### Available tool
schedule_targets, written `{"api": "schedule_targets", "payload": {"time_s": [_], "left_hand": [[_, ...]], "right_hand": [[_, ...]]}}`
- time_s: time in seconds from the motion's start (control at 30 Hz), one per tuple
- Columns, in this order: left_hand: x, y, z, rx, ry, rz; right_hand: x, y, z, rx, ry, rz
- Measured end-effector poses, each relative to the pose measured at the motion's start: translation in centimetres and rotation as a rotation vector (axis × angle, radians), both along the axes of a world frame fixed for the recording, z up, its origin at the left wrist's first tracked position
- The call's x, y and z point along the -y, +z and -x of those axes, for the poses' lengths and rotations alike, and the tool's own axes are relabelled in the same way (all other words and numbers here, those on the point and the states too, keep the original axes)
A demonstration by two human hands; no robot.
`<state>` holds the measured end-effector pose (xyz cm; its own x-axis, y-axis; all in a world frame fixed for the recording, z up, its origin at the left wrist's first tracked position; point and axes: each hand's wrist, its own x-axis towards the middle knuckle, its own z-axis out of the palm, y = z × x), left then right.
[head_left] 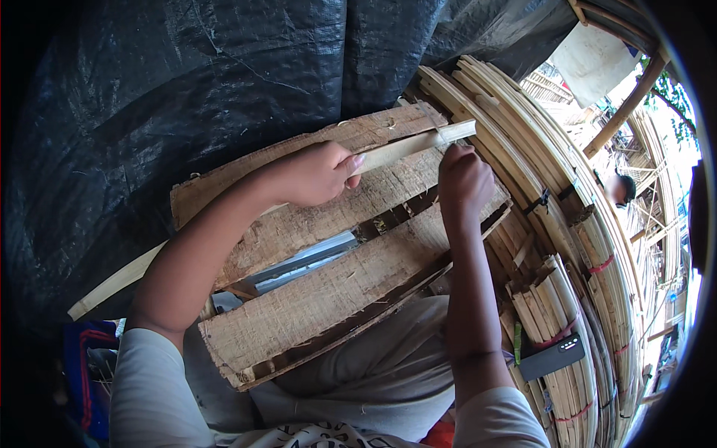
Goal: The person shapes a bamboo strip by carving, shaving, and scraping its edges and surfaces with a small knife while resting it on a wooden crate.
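My left hand (325, 173) is closed round a long, pale, narrow wood strip (407, 148). The strip slants across a rough plank bench (291, 310); its lower left end sticks out past my left forearm. Near the strip's right end, my right hand (464, 175) is closed in a fist. From that fist a thin, pale, narrow piece (441, 134) reaches up across the strip. Whether it is a blade or a sliver I cannot tell, and my fingers hide what lies inside the fist.
Long bundled wood strips (523, 149) are stacked on the right, with shorter tied bundles (549, 299) nearer. A dark phone (553, 360) rests on them. Black plastic sheeting (224, 75) hangs behind the bench. Between the planks shows a grey metallic bar (306, 261). A person (620, 188) is at far right.
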<state>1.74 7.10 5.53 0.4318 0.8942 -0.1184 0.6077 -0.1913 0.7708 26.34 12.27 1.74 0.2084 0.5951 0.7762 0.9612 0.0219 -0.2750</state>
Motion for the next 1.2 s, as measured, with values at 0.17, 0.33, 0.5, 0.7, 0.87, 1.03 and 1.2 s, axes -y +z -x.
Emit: {"api": "schedule_targets", "payload": {"time_s": [0.17,0.33,0.5,0.7,0.87,1.03,1.2], "left_hand": [[0.2,0.4,0.0,-0.033,0.025,0.039],[-0.1,-0.1,0.5,-0.04,0.039,0.0],[0.1,0.1,0.1,0.014,0.028,0.009],[0.2,0.1,0.2,0.005,0.028,0.024],[0.1,-0.1,0.0,-0.065,0.033,-0.02],[0.4,0.2,-0.7,-0.058,0.05,0.013],[0.4,-0.4,-0.4,-0.04,0.013,0.033]], "right_hand": [[0.3,-2.4,0.2,0.03,0.101,0.048],[1.8,-1.0,1.7,0.052,0.124,0.056],[-1.2,-0.1,-1.4,0.025,-0.013,-0.014],[-0.4,0.3,-1.1,0.03,-0.014,-0.083],[1.0,-1.2,0.2,0.123,0.175,0.126],[0.2,0.0,-1.1,0.091,-0.025,-0.007],[-0.4,-0.4,-1.4,0.16,-0.04,-0.083]]}}
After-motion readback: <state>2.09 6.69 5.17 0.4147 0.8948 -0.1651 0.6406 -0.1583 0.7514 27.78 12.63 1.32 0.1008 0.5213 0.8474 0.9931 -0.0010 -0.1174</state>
